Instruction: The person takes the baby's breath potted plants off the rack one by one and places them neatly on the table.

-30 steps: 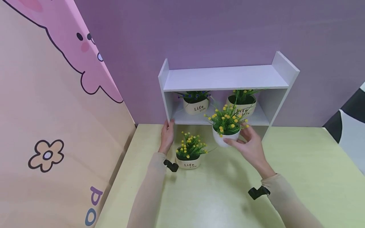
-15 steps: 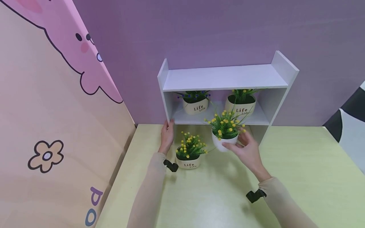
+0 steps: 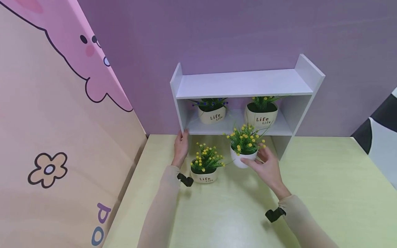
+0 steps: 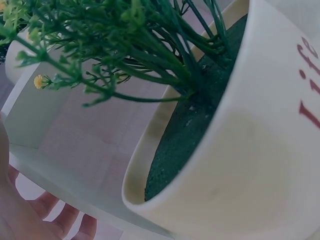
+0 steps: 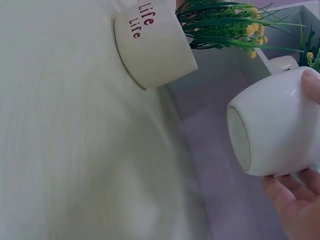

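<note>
Pinched by the right grip (image 3: 268, 168), the round white flowerpot (image 3: 238, 159) was best held level, the white rectangular shelf (image 3: 245, 83) clasped by the left grip (image 3: 180, 148).

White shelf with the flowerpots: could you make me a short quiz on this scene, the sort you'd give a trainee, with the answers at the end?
1. Multiple choice: what does the person's right grip hold?
A. A watering can
B. A white pot with yellow flowers
C. A blue cup
2. True or false: the left grip is at the left side of the white shelf.
3. Fill in the blank: the cream pot standing on the table is printed with the word ____.

Key: 1. B. 2. True. 3. Life.
</note>
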`<action>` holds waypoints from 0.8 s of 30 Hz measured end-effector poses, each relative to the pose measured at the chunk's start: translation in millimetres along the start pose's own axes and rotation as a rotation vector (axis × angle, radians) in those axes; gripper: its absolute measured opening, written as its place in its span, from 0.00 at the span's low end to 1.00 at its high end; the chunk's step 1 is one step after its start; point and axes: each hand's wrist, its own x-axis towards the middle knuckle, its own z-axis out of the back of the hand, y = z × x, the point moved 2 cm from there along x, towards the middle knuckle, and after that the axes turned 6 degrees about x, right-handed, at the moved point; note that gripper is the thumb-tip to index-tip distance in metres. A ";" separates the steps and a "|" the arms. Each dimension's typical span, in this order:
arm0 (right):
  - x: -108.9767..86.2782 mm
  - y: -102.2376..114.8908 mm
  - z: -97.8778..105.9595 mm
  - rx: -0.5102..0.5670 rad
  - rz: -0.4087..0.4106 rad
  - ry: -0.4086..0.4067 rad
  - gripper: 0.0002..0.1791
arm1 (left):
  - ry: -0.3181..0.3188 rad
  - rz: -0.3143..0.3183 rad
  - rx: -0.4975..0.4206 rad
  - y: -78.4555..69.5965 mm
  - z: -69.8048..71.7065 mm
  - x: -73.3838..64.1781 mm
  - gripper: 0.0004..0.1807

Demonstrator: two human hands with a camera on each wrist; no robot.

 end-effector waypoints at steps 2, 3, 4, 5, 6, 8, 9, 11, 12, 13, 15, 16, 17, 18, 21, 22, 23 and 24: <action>-0.2 -2.0 -0.4 -0.009 -0.005 0.003 0.46 | -0.003 0.000 0.001 -1.0 0.4 0.1 0.33; -0.4 -3.0 -0.5 -0.010 -0.011 0.005 0.46 | -0.004 -0.001 0.002 -1.2 0.6 0.1 0.33; -0.8 -4.0 -0.7 -0.012 -0.015 0.008 0.46 | -0.005 0.000 0.003 -1.2 0.7 0.3 0.33; -1.4 -4.9 -0.7 -0.016 -0.021 0.010 0.46 | -0.006 0.000 0.003 -1.1 0.7 0.3 0.33; -2.1 -5.6 -0.9 -0.024 -0.027 0.014 0.46 | -0.007 0.001 0.002 -1.0 0.8 0.3 0.33; -3.7 -7.2 -1.1 -0.035 -0.035 0.016 0.47 | -0.004 0.004 0.000 -0.5 0.6 0.3 0.33; -4.4 -8.5 -1.2 -0.043 -0.037 0.014 0.47 | -0.003 0.004 -0.001 0.0 0.5 0.3 0.33; -5.7 -10.1 -1.7 -0.050 -0.042 0.014 0.48 | -0.002 0.008 -0.003 0.8 0.1 0.2 0.34; -6.3 -11.1 -2.0 -0.054 -0.044 0.014 0.48 | -0.002 0.010 -0.002 1.2 0.0 0.0 0.34; -7.0 -11.9 -2.2 -0.053 -0.044 0.014 0.48 | -0.002 0.011 -0.001 1.7 0.0 0.0 0.34; -8.2 -13.1 -2.8 -0.043 -0.053 0.018 0.49 | -0.004 0.013 0.000 2.2 -0.1 -0.4 0.34; -9.1 -12.9 -3.2 -0.036 -0.057 0.021 0.49 | -0.005 0.016 0.001 2.2 -0.2 -0.5 0.34; -9.9 -13.2 -3.5 -0.033 -0.059 0.021 0.49 | -0.004 0.016 0.001 2.2 -0.3 -0.6 0.33; -10.8 -13.3 -3.8 -0.034 -0.065 0.022 0.49 | -0.005 0.017 0.003 2.0 -0.3 -0.7 0.33; -12.7 -13.8 -4.8 -0.038 -0.080 0.022 0.50 | -0.005 0.014 0.003 1.2 -0.2 -0.6 0.33; -13.1 -14.4 -5.2 -0.045 -0.083 0.021 0.50 | -0.004 0.012 0.002 1.0 -0.1 -0.3 0.33; -13.3 -14.9 -5.6 -0.049 -0.086 0.018 0.50 | -0.004 0.010 0.002 0.9 0.0 0.0 0.33; -13.8 -14.8 -5.9 -0.053 -0.092 0.016 0.50 | -0.005 0.007 0.004 0.7 0.2 0.1 0.33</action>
